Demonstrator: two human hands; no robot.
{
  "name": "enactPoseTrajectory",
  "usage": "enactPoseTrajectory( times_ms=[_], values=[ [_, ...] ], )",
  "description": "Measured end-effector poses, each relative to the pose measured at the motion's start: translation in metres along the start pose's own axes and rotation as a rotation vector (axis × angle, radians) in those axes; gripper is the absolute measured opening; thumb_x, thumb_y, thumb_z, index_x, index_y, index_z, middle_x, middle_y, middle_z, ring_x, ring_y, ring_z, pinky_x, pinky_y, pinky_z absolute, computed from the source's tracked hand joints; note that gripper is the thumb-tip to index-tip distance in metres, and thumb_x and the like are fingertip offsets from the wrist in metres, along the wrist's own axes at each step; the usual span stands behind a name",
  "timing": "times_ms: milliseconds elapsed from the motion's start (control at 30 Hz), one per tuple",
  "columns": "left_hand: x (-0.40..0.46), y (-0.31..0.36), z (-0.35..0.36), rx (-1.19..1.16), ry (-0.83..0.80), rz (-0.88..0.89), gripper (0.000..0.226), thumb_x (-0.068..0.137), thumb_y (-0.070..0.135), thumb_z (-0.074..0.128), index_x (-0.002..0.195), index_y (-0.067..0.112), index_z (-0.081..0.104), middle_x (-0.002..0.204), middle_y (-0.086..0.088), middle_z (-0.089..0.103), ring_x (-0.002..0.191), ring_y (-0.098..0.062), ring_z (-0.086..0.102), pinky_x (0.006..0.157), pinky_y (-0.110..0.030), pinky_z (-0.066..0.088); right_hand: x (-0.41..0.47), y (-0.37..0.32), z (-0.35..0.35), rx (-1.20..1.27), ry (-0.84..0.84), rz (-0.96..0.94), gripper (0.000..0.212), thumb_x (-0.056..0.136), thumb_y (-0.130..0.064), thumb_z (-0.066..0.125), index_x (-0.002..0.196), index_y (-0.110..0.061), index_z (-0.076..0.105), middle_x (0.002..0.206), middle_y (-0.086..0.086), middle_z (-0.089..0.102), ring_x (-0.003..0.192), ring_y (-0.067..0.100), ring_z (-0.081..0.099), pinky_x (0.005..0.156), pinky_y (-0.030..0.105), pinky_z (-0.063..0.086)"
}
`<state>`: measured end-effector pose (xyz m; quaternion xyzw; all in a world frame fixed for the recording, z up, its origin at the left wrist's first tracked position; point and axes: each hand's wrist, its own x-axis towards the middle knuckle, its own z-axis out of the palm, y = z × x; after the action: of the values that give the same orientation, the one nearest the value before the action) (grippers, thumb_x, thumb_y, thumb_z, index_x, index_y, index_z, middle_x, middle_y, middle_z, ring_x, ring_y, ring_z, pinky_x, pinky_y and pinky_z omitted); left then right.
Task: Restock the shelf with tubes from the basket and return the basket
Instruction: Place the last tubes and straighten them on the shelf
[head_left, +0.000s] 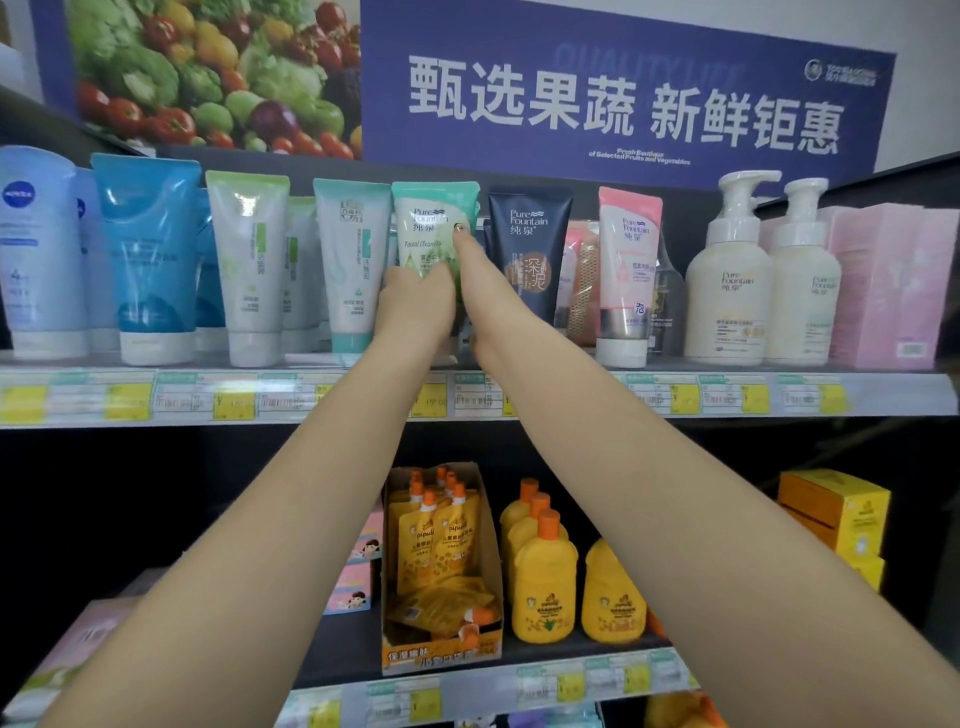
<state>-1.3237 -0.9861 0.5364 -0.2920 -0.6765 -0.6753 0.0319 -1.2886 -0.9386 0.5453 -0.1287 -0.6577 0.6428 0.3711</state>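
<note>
Item: green Pure Fountain tube (428, 228), upright on the top shelf (571, 364), long axis vertical, cap down. Your left hand (415, 304) grips its lower body; your right hand (470, 260) touches its right edge, fingers straight. Both equally near; basket unseen.

the single head view looks forward, slightly upward and close, at the upper shelf (519, 364), arms reaching ahead.

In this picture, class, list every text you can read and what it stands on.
"甄选果蔬 新鲜钜惠": blue banner
"Pure Fountain 纯泉", "Facial Cleanser": green tube, in left hand
"Pure Fountain 纯泉", "深泥": navy tube
"Pure Fountain": pink tube, pump bottle
"NIVEA": pale blue tube
"pipidu": orange pouches
Price tags: blurred.
</note>
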Motion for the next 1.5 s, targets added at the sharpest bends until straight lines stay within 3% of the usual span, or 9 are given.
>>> enactPoseTrajectory(
  times_ms=[100,267,467,633,900,1133,1233,1367,1500],
  values=[
    [0.003,0.002,0.002,-0.02,0.001,-0.006,0.037,0.092,0.027,0.04,0.122,0.005,0.041,0.119,-0.01,0.056,0.094,-0.026,0.055,0.068,-0.026,0.039,0.001,-0.001,0.001,-0.005,-0.01,0.003,0.037,0.095,-0.046,0.039,0.112,-0.019,0.059,0.117,0.003,0.061,0.083,0.013,0.054,0.071,0.026,0.043],
    [0.005,-0.003,0.003,-0.014,0.025,0.021,0.034,0.093,0.019,0.044,0.121,0.001,0.037,0.122,-0.013,0.053,0.1,-0.028,0.055,0.075,-0.03,0.042,0.006,0.004,0.006,-0.048,0.001,-0.015,0.051,0.093,-0.049,0.041,0.126,-0.014,0.054,0.125,0.005,0.06,0.109,0.02,0.057,0.099,0.037,0.043],
    [0.006,0.0,0.004,-0.052,0.01,-0.001,0.037,0.093,0.022,0.046,0.122,0.003,0.036,0.126,-0.013,0.052,0.108,-0.028,0.055,0.074,-0.027,0.04,0.009,0.003,0.003,-0.032,-0.011,-0.017,0.043,0.095,-0.044,0.038,0.119,-0.015,0.057,0.121,0.006,0.061,0.103,0.02,0.058,0.09,0.032,0.047],
    [0.006,0.001,0.005,-0.063,-0.004,-0.005,0.034,0.095,0.022,0.046,0.121,0.003,0.035,0.129,-0.011,0.051,0.112,-0.025,0.053,0.072,-0.024,0.036,0.015,0.008,0.006,-0.022,0.022,-0.036,0.046,0.095,-0.042,0.04,0.127,-0.011,0.054,0.121,0.007,0.061,0.107,0.021,0.058,0.098,0.038,0.045],
    [0.016,-0.002,0.009,-0.092,-0.031,-0.012,0.049,0.087,0.04,0.051,0.123,0.007,0.048,0.116,-0.005,0.061,0.091,-0.022,0.057,0.068,-0.024,0.041,0.014,0.006,0.004,0.127,-0.005,-0.005,0.029,0.096,-0.038,0.041,0.077,-0.022,0.057,0.114,0.005,0.064,0.106,0.02,0.059,0.099,0.036,0.045],
    [0.017,-0.002,0.007,-0.136,-0.03,-0.08,0.056,0.078,0.05,0.052,0.117,0.011,0.055,0.107,-0.007,0.065,0.092,-0.025,0.063,0.088,-0.038,0.051,0.013,0.005,0.0,0.169,-0.018,0.037,0.031,0.094,-0.044,0.043,0.075,-0.023,0.056,0.081,-0.002,0.061,0.078,0.015,0.059,0.062,0.025,0.046],
    [0.019,-0.004,0.007,-0.142,-0.033,-0.072,0.054,0.077,0.05,0.052,0.115,0.011,0.057,0.106,-0.009,0.065,0.094,-0.028,0.063,0.09,-0.041,0.051,0.014,0.006,0.001,0.158,-0.014,0.043,0.031,0.094,-0.045,0.043,0.076,-0.023,0.056,0.084,-0.001,0.062,0.079,0.015,0.059,0.06,0.024,0.045],
    [0.021,-0.005,0.007,-0.13,-0.04,-0.075,0.05,0.08,0.05,0.05,0.113,0.012,0.058,0.105,-0.008,0.065,0.094,-0.027,0.063,0.09,-0.041,0.051,0.017,0.009,0.002,0.133,-0.021,0.046,0.031,0.093,-0.048,0.043,0.08,-0.024,0.056,0.106,0.004,0.063,0.101,0.018,0.06,0.084,0.029,0.049],
    [0.022,-0.006,0.008,-0.112,-0.032,-0.063,0.048,0.085,0.049,0.047,0.113,0.011,0.056,0.102,-0.007,0.063,0.092,-0.025,0.061,0.087,-0.034,0.05,0.019,0.01,0.002,0.129,-0.023,0.044,0.032,0.092,-0.048,0.043,0.077,-0.023,0.057,0.102,0.003,0.063,0.1,0.019,0.059,0.076,0.028,0.047]
  ],
)
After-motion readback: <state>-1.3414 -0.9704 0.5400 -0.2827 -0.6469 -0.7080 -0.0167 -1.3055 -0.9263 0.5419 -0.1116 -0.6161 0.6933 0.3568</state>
